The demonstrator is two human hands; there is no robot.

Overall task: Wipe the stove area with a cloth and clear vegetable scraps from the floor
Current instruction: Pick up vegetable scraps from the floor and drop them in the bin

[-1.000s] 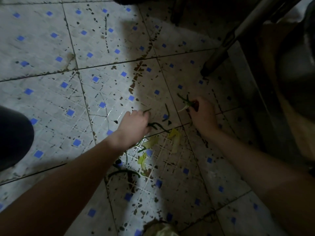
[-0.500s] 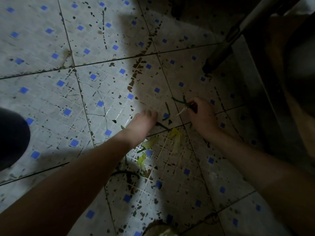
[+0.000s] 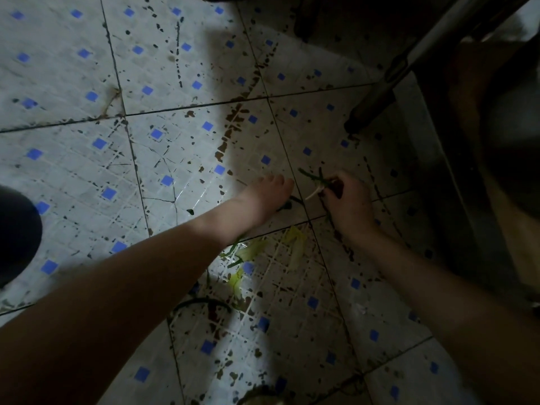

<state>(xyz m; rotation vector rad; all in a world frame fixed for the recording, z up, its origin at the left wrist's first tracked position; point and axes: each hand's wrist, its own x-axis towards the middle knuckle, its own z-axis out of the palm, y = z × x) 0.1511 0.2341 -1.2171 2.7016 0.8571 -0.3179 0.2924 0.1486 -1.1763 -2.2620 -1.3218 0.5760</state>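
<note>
1. Right hand [image 3: 347, 204] grips green stems [image 3: 317, 178], low over the floor [image 3: 73, 171]; a white end pokes out leftward.
2. Left hand [image 3: 263, 200] reaches down to the tiles, a dark scrap [image 3: 287, 205] just beside it; whether it holds anything I cannot tell.
3. Yellow-green leaves [image 3: 252, 247] lie between the forearms; a metal leg [image 3: 380, 92] stands beyond the right hand.
</note>
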